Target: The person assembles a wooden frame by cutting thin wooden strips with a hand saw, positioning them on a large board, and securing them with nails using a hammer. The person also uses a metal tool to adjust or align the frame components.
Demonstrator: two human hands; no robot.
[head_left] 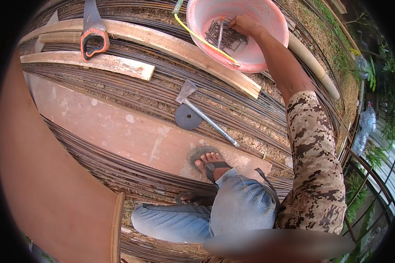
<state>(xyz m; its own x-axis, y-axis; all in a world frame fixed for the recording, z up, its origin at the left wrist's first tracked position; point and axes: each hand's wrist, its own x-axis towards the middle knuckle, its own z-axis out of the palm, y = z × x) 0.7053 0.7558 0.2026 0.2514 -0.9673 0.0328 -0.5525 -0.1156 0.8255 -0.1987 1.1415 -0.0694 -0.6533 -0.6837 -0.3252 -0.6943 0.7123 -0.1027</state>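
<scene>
My right hand [246, 25] reaches into a pinkish bucket [263, 52] at the top. Its fingers are bent and closed on the loose nails [228, 38] heaped at the bottom; how many it grips is hidden. A slim pen-like stick [220, 33] stands up among the nails beside the fingers. A yellow strip [197, 37] hangs over the bucket's near rim. My left hand is not in view. In front of my foot lies a metal-handled hammer [206, 116], its shaft across a dark cutting disc [188, 117].
Bundles of steel bars [131, 90] cover the ground. A handsaw [94, 41] rests across timber strips [171, 44] at upper left. My sandalled foot [211, 164] stands on a plank [118, 127]. A large brown board [52, 175] rises at left. Plastic bottles [364, 127] are at right.
</scene>
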